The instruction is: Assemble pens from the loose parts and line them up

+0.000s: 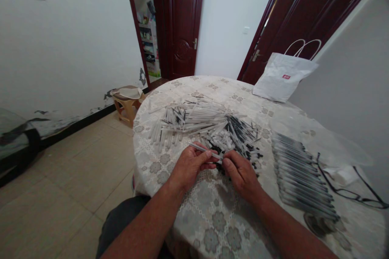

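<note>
My left hand (pixel 194 163) is closed around a thin whitish pen barrel (pixel 198 147), which points up to the left. At the barrel's right end, my right hand (pixel 239 168) pinches with thumb and curled fingers; any small part between them is hidden. Just beyond both hands lies a heap of loose white pen barrels (pixel 202 118), with dark refills (pixel 235 127) on its right side. Small black pen parts (pixel 253 153) are scattered close to my right hand. Farther right, a row of pens (pixel 299 172) with dark ends lies side by side.
A patterned cloth covers the round table (pixel 219 226). Eyeglasses (pixel 349 194) rest at the right, near clear plastic film (pixel 337 139). A round dark object (pixel 317 223) sits below the pen row. A white paper bag (pixel 282 77) stands at the back right, and a stool (pixel 126 103) is left of the table.
</note>
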`<state>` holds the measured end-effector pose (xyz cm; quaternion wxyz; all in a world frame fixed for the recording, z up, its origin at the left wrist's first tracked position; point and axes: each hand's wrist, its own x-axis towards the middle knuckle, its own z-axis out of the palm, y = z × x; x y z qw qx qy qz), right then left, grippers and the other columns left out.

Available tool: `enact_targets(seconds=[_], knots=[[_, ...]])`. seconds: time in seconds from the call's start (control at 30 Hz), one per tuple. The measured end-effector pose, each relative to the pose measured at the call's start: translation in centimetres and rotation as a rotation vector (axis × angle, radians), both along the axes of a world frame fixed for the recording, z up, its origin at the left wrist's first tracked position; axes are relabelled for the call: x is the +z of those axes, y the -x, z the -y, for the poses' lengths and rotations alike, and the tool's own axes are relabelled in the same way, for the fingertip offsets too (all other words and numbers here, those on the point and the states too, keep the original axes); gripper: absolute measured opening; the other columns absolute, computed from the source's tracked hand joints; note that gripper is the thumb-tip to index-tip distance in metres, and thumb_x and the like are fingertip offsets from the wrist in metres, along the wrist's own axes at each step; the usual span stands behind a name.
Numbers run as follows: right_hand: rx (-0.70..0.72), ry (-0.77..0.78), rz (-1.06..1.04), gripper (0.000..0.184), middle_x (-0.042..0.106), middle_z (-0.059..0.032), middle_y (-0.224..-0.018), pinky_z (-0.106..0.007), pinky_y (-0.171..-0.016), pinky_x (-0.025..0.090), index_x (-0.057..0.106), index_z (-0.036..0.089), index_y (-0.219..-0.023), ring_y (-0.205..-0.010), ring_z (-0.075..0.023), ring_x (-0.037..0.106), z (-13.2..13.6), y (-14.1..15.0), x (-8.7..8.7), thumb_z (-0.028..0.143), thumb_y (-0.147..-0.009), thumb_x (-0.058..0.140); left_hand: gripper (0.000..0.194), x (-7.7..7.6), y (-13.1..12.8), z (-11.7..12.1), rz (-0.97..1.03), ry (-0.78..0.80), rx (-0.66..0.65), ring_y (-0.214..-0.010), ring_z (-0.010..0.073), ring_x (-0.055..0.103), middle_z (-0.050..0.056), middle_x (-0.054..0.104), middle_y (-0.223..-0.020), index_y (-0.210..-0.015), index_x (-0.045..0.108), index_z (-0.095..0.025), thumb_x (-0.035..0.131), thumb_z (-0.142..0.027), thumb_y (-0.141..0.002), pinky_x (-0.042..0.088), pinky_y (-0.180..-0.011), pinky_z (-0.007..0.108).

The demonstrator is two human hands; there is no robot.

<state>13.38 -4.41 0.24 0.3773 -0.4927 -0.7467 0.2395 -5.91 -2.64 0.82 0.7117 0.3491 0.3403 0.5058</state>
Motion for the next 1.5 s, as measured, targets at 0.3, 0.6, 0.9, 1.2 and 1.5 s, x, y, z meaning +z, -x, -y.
enact_targets(seconds=[0.3, 0.6, 0.9, 1.2, 1.5], knots=[[0.006, -0.007, 0.011, 0.027, 0.057, -0.0024, -0.071, -0.033, -0.063, 0.042, 0.055, 0.024, -0.081, -0.066, -0.0195, 0.056, 0.2, 0.7, 0.2, 0.032, -0.104, 0.041, 0.031, -0.2, 0.4, 0.0, 0.023, 0.005, 0.008, -0.089, 0.0222, 0.076, 0.015, 0.077, -0.106, -0.092, 0.06, -0.015, 0.084, -0.031, -0.079, 0.063, -0.073, 0.033], [-0.031, -0.082, 0.063, 0.017, 0.062, -0.004, -0.081, -0.033, -0.068, 0.042, 0.057, 0.023, -0.092, -0.074, -0.0203, 0.058, 0.1, 0.6, 0.7, 0.033, -0.102, 0.046, 0.029, -0.2, 0.4, -0.1, 0.014, -0.015, -0.007, -0.088, 0.0221, 0.076, 0.014, 0.077, -0.102, -0.09, 0.062, -0.014, 0.083, -0.033, -0.08, 0.062, -0.074, 0.032], [-0.001, -0.012, 0.034, 0.018, 0.065, -0.0028, -0.082, -0.03, -0.068, 0.045, 0.059, 0.023, -0.1, -0.073, -0.0183, 0.06, 0.2, 0.6, 0.5, 0.035, -0.103, 0.047, 0.03, -0.2, 0.5, -0.2, -0.059, -0.026, 0.006, -0.086, 0.0219, 0.074, 0.011, 0.077, -0.095, -0.089, 0.065, -0.015, 0.084, -0.036, -0.078, 0.061, -0.073, 0.032], [-0.218, -0.254, 0.16, 0.022, 0.074, -0.0085, -0.099, -0.033, -0.083, 0.05, 0.067, 0.022, -0.109, -0.09, -0.0226, 0.069, -1.1, -1.8, 1.5, 0.031, -0.101, 0.048, 0.012, -0.5, 1.1, -1.1, -0.67, -0.424, 0.124, -0.078, 0.0199, 0.065, 0.005, 0.072, -0.088, -0.095, 0.072, -0.022, 0.069, -0.031, -0.088, 0.051, -0.071, 0.03], [-0.348, -0.296, 0.127, 0.021, 0.074, -0.0068, -0.094, -0.031, -0.077, 0.05, 0.066, 0.02, -0.11, -0.081, -0.0204, 0.068, -1.5, -4.0, 1.4, 0.032, -0.101, 0.051, 0.022, -2.1, -1.0, -1.3, -1.391, -0.738, -0.101, -0.097, 0.0259, 0.063, 0.009, 0.065, -0.104, -0.107, 0.073, -0.024, 0.059, -0.018, -0.09, 0.046, -0.082, 0.034]])
